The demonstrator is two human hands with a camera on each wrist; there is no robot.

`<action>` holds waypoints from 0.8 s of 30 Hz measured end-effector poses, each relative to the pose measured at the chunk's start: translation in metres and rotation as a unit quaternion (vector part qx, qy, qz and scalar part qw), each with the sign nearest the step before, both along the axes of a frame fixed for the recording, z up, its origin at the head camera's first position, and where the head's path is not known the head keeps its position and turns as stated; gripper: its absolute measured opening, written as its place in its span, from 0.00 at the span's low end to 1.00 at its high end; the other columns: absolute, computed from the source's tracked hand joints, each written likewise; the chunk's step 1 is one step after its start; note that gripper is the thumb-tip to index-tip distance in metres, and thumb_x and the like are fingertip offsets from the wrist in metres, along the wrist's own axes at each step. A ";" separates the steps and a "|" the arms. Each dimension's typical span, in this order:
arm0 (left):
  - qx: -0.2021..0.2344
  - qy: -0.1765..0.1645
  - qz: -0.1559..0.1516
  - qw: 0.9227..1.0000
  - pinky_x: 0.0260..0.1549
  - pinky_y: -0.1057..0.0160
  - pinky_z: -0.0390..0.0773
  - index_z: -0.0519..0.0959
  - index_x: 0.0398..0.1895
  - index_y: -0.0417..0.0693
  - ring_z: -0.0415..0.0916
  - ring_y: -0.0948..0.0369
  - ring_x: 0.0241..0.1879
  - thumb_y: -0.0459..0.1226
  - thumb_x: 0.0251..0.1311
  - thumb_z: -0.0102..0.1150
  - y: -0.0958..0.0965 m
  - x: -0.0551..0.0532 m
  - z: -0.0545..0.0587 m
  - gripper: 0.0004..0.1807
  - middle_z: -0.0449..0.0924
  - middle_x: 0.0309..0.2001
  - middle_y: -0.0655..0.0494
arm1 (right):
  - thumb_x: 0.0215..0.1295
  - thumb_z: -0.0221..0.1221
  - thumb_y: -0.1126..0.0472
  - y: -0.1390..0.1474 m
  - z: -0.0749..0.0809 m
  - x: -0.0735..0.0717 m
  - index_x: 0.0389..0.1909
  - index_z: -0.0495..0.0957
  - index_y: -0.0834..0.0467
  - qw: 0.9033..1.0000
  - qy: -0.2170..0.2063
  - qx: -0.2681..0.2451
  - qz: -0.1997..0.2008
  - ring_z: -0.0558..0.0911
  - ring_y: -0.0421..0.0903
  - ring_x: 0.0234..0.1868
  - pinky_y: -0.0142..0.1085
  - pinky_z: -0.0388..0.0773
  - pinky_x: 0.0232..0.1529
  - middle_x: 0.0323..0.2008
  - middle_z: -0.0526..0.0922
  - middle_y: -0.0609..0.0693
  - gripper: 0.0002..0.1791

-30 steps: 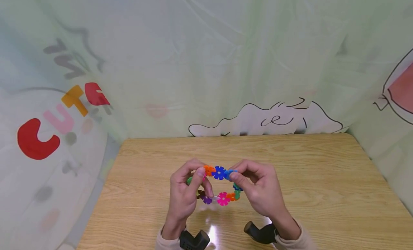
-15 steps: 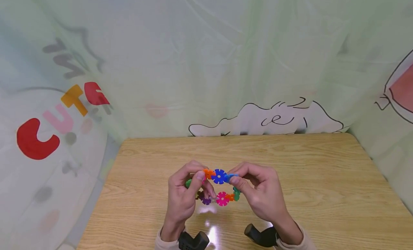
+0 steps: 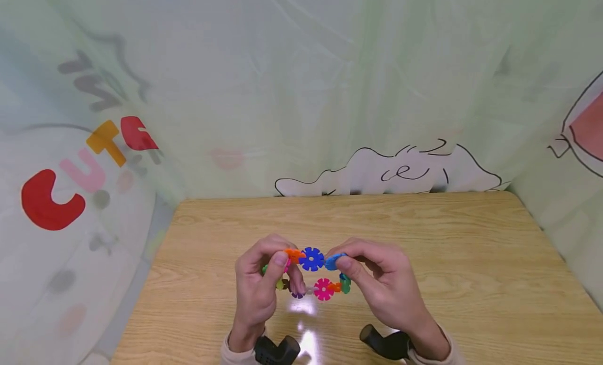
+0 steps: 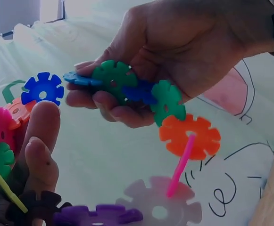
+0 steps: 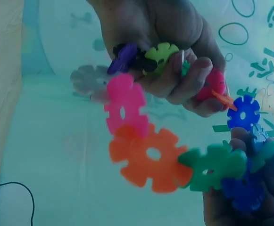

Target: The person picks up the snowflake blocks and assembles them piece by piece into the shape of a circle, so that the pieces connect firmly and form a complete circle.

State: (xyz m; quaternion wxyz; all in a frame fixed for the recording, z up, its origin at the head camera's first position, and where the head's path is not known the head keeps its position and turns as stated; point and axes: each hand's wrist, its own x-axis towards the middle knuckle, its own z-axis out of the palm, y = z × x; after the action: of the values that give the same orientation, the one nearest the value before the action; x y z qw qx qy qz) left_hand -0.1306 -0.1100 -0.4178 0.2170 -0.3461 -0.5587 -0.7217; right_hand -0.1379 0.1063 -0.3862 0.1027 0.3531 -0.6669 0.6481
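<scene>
Several notched plastic snowflake discs, linked into a chain, hang in a loop between both hands above the table. My left hand (image 3: 256, 284) pinches the chain near an orange disc (image 3: 294, 255) and a pink disc (image 4: 1, 125). A dark blue disc (image 3: 311, 258) sticks out beyond the orange one. Facing it, my right hand (image 3: 383, 281) pinches a light blue disc (image 3: 335, 261), with a narrow gap between the two blues in the head view. Green and blue discs lie along the right fingers. Lower down hang another pink disc (image 3: 323, 289) and a translucent disc (image 4: 160, 200).
The wooden table (image 3: 226, 223) lies beneath the hands, with bright reflections near its front. Printed cloth (image 3: 301, 92) surrounds it at the back and sides. A black wrist device (image 3: 277, 349) sits at the left wrist, another (image 3: 386, 343) at the right.
The left hand has shifted left with the orange and dark blue discs. A narrow gap now shows between the dark blue and light blue discs, which met earlier.
</scene>
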 end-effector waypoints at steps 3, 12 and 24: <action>0.004 0.012 -0.002 1.000 0.12 0.64 0.80 0.74 0.44 0.28 0.79 0.54 0.14 0.24 0.79 0.43 -0.001 0.000 0.001 0.08 0.73 0.33 0.38 | 0.67 0.59 0.83 0.001 0.001 0.000 0.42 0.86 0.60 1.000 0.011 -0.015 0.010 0.86 0.42 0.36 0.30 0.86 0.38 0.37 0.90 0.54 0.16; 0.005 0.013 -0.023 1.000 0.11 0.65 0.79 0.74 0.43 0.28 0.77 0.54 0.14 0.24 0.79 0.44 0.003 0.002 0.002 0.08 0.73 0.34 0.38 | 0.65 0.63 0.82 0.000 0.001 0.003 0.38 0.85 0.60 1.000 -0.009 -0.012 0.007 0.87 0.42 0.36 0.31 0.89 0.42 0.36 0.90 0.55 0.13; -0.013 0.026 -0.004 1.000 0.12 0.67 0.80 0.74 0.43 0.27 0.79 0.55 0.15 0.23 0.78 0.45 0.003 0.004 0.003 0.07 0.73 0.33 0.39 | 0.64 0.65 0.80 0.000 0.001 0.006 0.32 0.80 0.62 0.998 -0.049 -0.030 -0.017 0.91 0.42 0.43 0.32 0.90 0.42 0.39 0.91 0.47 0.10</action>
State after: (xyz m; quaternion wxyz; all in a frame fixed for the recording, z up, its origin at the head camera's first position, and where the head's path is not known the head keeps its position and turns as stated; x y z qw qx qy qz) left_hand -0.1267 -0.1070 -0.4145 0.2243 -0.3700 -0.5610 -0.7058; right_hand -0.1320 0.1064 -0.3851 0.0910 0.3065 -0.6573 0.6825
